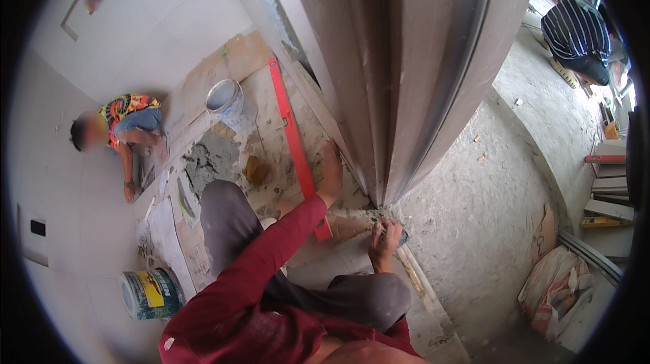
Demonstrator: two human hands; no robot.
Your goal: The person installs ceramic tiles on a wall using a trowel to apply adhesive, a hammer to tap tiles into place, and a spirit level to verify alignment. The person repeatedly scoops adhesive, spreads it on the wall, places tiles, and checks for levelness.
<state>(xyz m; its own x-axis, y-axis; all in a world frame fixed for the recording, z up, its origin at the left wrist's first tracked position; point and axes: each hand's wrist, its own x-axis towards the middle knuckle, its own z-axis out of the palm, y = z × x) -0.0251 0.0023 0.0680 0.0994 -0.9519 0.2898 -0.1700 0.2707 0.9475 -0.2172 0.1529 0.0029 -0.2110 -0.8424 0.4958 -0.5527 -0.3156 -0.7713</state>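
Observation:
My left arm, in a dark red sleeve, crosses over a long red spirit level (292, 135) lying on the dusty floor. My left hand (330, 173) rests along the base of the tall brown door frame (389, 79), its fingers stretched out and nothing seen in them. At the frame's foot, my right hand (383, 243) is closed on a small dark object (404, 237), mostly covered by the fingers, so its kind is unclear. Beneath that hand runs a pale threshold strip (426, 289). Grey mortar crumbs lie around the frame's bottom corner.
Left of me stand a mortar-smeared bucket (225, 98) and a green-and-yellow paint bucket (150, 294). Wet mortar (210, 154) is spread nearby. One co-worker (132, 123) crouches at the left wall, another (577, 35) at the far right. A sack (555, 289) lies lower right.

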